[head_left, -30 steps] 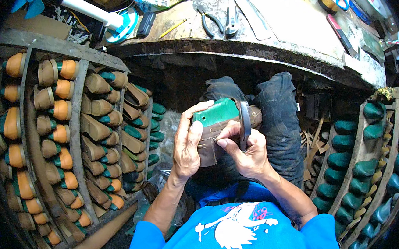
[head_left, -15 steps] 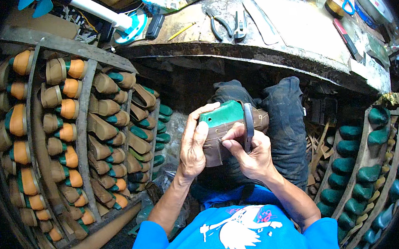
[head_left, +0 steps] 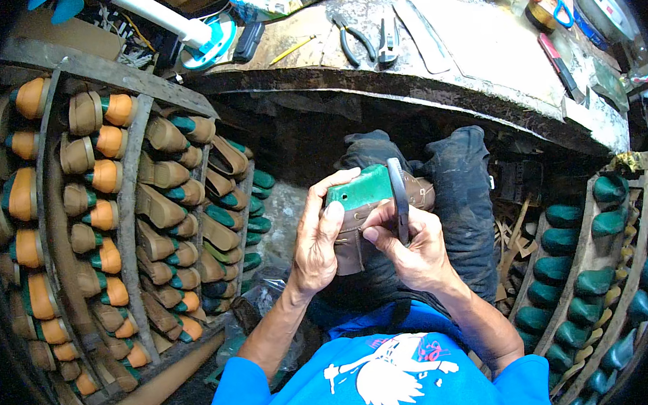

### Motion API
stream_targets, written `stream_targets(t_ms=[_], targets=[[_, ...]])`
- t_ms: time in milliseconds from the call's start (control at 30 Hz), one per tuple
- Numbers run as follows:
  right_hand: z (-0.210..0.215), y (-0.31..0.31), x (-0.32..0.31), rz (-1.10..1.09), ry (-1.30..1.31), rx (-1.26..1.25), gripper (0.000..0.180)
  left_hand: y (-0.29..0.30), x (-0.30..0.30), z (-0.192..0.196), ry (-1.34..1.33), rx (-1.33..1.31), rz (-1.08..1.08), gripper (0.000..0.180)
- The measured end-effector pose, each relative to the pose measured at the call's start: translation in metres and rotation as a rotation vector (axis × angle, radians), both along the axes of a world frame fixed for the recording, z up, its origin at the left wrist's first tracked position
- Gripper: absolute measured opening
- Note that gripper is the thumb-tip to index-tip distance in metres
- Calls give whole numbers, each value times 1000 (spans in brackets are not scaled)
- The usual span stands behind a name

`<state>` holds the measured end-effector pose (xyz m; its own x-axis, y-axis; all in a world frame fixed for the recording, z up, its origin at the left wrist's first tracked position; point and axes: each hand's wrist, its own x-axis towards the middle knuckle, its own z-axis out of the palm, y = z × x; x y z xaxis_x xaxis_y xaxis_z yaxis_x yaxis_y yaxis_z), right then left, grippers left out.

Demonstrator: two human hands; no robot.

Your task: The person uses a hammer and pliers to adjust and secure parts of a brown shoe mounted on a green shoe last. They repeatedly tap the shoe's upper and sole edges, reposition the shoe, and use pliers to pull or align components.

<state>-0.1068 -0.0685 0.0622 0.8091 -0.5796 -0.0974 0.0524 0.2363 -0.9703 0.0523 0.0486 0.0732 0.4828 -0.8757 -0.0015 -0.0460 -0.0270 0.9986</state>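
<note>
Above my lap is a brown leather shoe (head_left: 349, 251) fitted on a green last (head_left: 362, 187); a small dark hole shows in the last. My left hand (head_left: 316, 237) grips it from the left, thumb resting on the near side and fingers along the far edge. My right hand (head_left: 413, 250) is closed around a dark grey, slightly curved tool (head_left: 400, 196) that stands up past the shoe; its kind is hard to make out. The right thumb and forefinger pinch together against the brown leather, hiding whatever lies between them.
A wooden rack (head_left: 138, 240) of brown shoes on orange and green lasts stands at the left. Another rack (head_left: 578, 255) with green lasts is at the right. The workbench (head_left: 470, 31) ahead carries pliers (head_left: 353, 42), a pencil (head_left: 291, 50), scissors (head_left: 550, 0) and a red-handled cutter (head_left: 559, 62).
The dark tool has turned slightly in my right hand and now shows more edge-on. Both hands keep nearly the same place on the shoe; the view has shifted a little.
</note>
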Motion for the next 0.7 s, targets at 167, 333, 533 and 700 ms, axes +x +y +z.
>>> stream_targets(t_ms=[167,333,533,700], targets=[[16,-18,0,122,115,139,5,0,-4,1,11,-8,11,50],[21,-18,-1,96,201,229,8,-1,-7,-1,7,-26,37,50],[22,-12,10,17,171,125,14,-4,-11,-3,17,-17,82,47],[28,-17,4,-27,62,491,25,-5,5,-4,40,-1,107,46]])
